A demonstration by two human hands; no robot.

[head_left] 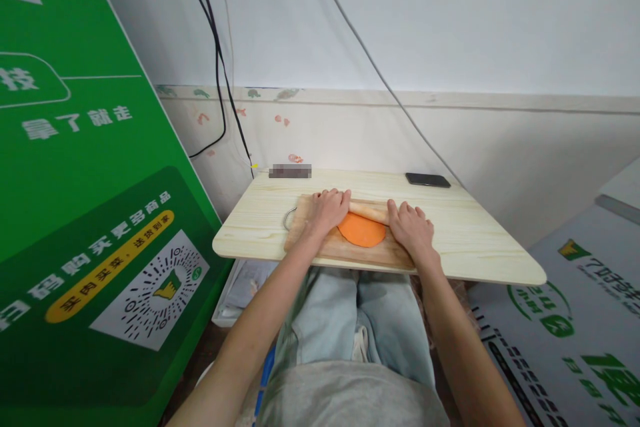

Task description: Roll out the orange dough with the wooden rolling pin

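Note:
A wooden rolling pin (pixel 369 213) lies across the far part of a flat orange sheet of dough (pixel 362 232). My left hand (pixel 330 208) is closed over the pin's left end, and my right hand (pixel 411 225) is closed over its right end. Both hands cover the ends of the pin. Beneath the dough is a wooden cutting board (pixel 345 251) with a metal ring handle (pixel 289 217) on its left side. The near edge of the dough is rounded; its far edge is hidden behind the pin.
The board rests on a pale wooden table (pixel 480 240). A black phone (pixel 428 179) lies at the back right, and a dark pixelated object (pixel 290 171) at the back left. A green printed panel (pixel 100 213) stands left, a white printed one (pixel 575 307) right. Cables (pixel 220 47) hang along the wall.

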